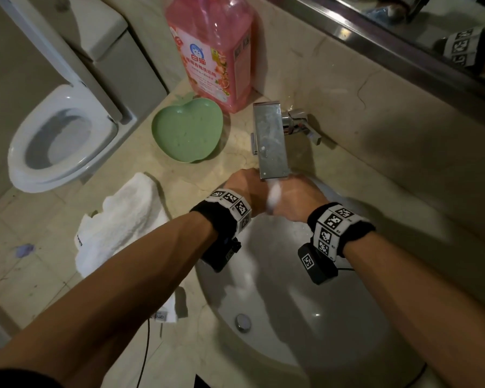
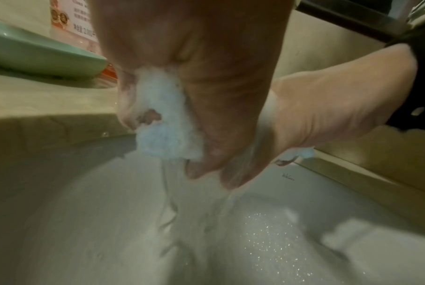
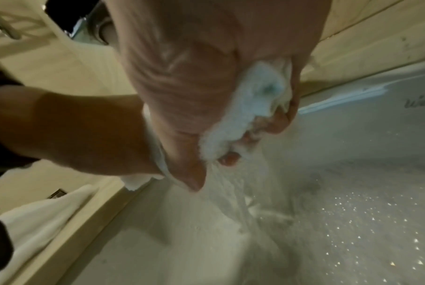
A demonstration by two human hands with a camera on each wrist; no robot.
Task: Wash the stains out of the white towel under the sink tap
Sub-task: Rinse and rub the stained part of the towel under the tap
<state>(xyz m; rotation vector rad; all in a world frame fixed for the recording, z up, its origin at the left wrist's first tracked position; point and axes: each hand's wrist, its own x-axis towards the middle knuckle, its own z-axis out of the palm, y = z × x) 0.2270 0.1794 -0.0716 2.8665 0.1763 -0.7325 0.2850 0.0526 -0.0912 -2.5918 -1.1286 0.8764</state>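
Note:
Under the square chrome tap [image 1: 269, 141], a small wet white towel [image 1: 273, 197] is bunched between both hands over the sink basin [image 1: 305, 317]. My left hand [image 1: 245, 189] grips one end; in the left wrist view its fingers [image 2: 126, 108] curl round the towel [image 2: 162, 123]. My right hand [image 1: 294, 198] grips the other end, with the towel [image 3: 245, 115] squeezed in its palm. A faint blue-green stain [image 3: 267, 88] shows on the cloth there. Water [image 3: 236, 196] runs off the towel into the basin.
More white towels [image 1: 121, 222] lie on the counter left of the basin. A green apple-shaped dish [image 1: 186, 130] and a pink detergent bottle [image 1: 213, 51] stand behind them. The drain plug [image 1: 242, 322] sits low in the basin. A toilet [image 1: 59, 135] is at far left.

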